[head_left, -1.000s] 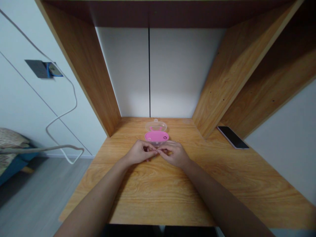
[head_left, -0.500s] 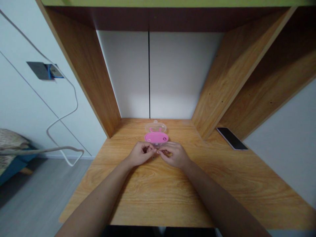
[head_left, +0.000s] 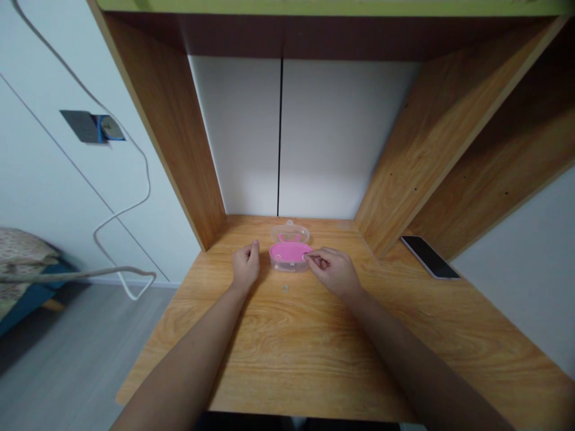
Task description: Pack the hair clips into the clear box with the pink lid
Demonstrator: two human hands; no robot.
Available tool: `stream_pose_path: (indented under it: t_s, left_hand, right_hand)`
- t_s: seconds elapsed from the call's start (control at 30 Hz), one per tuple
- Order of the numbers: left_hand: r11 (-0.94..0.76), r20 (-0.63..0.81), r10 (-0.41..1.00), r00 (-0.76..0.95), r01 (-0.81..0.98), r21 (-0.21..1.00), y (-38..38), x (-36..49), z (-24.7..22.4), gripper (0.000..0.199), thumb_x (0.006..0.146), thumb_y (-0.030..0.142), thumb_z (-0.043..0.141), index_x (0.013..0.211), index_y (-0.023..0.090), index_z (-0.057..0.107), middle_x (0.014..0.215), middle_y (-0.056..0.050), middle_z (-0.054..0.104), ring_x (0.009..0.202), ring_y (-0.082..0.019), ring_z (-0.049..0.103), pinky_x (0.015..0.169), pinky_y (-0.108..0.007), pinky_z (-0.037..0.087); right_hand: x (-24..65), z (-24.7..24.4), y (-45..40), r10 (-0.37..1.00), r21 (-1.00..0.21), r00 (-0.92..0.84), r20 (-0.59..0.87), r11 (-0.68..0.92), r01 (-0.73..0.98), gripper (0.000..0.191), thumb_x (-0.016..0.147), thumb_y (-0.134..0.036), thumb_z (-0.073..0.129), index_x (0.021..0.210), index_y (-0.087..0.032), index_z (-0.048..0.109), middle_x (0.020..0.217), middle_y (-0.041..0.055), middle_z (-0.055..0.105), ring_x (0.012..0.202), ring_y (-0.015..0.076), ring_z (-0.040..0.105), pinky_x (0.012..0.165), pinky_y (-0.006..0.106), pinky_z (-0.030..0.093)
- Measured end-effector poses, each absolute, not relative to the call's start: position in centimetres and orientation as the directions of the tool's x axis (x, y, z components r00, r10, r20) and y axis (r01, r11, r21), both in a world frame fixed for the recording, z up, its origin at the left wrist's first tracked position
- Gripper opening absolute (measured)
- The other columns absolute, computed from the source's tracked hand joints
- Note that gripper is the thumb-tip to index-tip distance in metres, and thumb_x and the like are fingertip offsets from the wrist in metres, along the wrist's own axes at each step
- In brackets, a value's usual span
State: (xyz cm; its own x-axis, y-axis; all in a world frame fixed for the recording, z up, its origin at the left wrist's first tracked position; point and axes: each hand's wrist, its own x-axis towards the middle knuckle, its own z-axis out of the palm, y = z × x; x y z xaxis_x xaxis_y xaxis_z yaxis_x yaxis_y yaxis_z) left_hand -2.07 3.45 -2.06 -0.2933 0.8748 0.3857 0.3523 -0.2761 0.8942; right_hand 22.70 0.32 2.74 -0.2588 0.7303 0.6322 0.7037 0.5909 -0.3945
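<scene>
Head view, lower centre of the frame: the hands are apart, where half a second ago their fingertips met in front of the case. The left hand [head_left: 245,264] has drawn back to the left of the small clear case [head_left: 281,266] and sits on or just above the wooden desk [head_left: 278,353], its fingers curled in and its thumb pointing up the frame. Whether anything is inside that curl cannot be told.

The right hand [head_left: 335,272] has moved to the right end of the case. Its thumb and index finger are pinched together at the edge of the pink insert [head_left: 290,249], beside a small pale spot; whether they are clamped on something or only touching the insert is too small to tell. The joint fingertip work looks broken off, and the handling now seems to be the right hand's alone, at the case.

The case is upright near the middle of the frame, its clear lid [head_left: 302,233] open and lying back towards the rear panel [head_left: 245,143]. Compared with the earlier frame, the front wall of the case shows much more fully. Below it, a small pale ring-like piece [head_left: 286,288] lies on the desk, now in plain sight and touched by neither hand. The dark circle that showed on the right end of the insert is now mostly behind the right fingertips. At the right of the frame, the phone [head_left: 430,257] lies flat, well apart from both hands.
</scene>
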Motion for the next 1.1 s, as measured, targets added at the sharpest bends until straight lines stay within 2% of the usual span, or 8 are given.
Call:
stream_pose_path:
  t_s: [0.07,0.23,0.43,0.73,1.0,1.1]
  left_hand:
    - [-0.260,0.366,0.879,-0.306,0.335,0.905,3.9,-2.2,-2.5,0.054,0.091,0.057,0.047,0.054,0.023,0.027,0.053,0.005,0.022,0.052,-0.011,0.024,0.051,-0.027,0.017]
    - [-0.255,0.360,0.882,-0.304,0.335,0.907,4.2,-2.5,-2.8,0.053,0.092,0.054,0.046,0.054,0.023,0.028,0.053,0.005,0.022,0.051,-0.010,0.025,0.051,-0.026,0.017]
    - [-0.253,0.360,0.884,-0.298,0.344,0.904,4.2,-2.3,-2.6,0.054,0.092,0.056,0.045,0.054,0.022,0.028,0.053,0.005,0.021,0.051,-0.010,0.025,0.050,-0.026,0.018]
    - [-0.246,0.359,0.887,-0.290,0.359,0.900,4.4,-2.3,-2.6,0.053,0.095,0.053,0.041,0.055,0.022,0.027,0.054,0.004,0.022,0.051,-0.010,0.025,0.051,-0.027,0.018]
    - [-0.249,0.359,0.883,-0.301,0.348,0.904,4.3,-2.4,-2.6,0.053,0.094,0.054,0.042,0.055,0.022,0.027,0.053,0.004,0.022,0.051,-0.011,0.025,0.051,-0.027,0.018]
    - [-0.251,0.358,0.884,-0.302,0.340,0.907,4.3,-2.5,-2.6,0.052,0.094,0.052,0.042,0.055,0.022,0.027,0.054,0.004,0.022,0.051,-0.010,0.025,0.051,-0.027,0.019]
  right_hand:
    - [22.3,3.6,0.8,0.770,-0.393,-0.272,0.577,0.554,0.734,0.016,0.088,-0.026,0.065,0.077,-0.021,0.075,0.064,0.0010,0.067,0.057,0.0148,0.057,0.057,0.026,0.041]
    - [20.1,5.8,2.8,0.856,-0.387,-0.351,0.380,0.492,0.780,0.015,0.085,-0.027,0.066,0.078,-0.022,0.078,0.066,0.0005,0.071,0.056,0.0144,0.059,0.053,0.025,0.037]
    - [17.2,6.4,5.1,0.855,-0.288,-0.404,0.327,0.497,0.819,0.013,0.083,-0.026,0.068,0.083,-0.024,0.081,0.078,0.0040,0.078,0.071,0.0186,0.068,0.061,0.026,0.042]
    - [16.6,6.8,5.9,0.797,-0.229,-0.512,0.320,0.589,0.775,0.015,0.085,-0.027,0.067,0.084,-0.025,0.082,0.082,0.0038,0.080,0.076,0.0197,0.070,0.066,0.027,0.046]
    - [16.2,6.9,5.8,0.784,-0.109,-0.552,0.283,0.599,0.794,0.018,0.086,-0.027,0.065,0.085,-0.024,0.082,0.088,0.0066,0.081,0.080,0.0227,0.071,0.068,0.029,0.047]
    - [16.5,7.3,5.4,0.755,-0.107,-0.558,0.344,0.623,0.775,0.021,0.089,-0.026,0.061,0.081,-0.021,0.080,0.087,0.0081,0.080,0.081,0.0231,0.071,0.071,0.030,0.048]
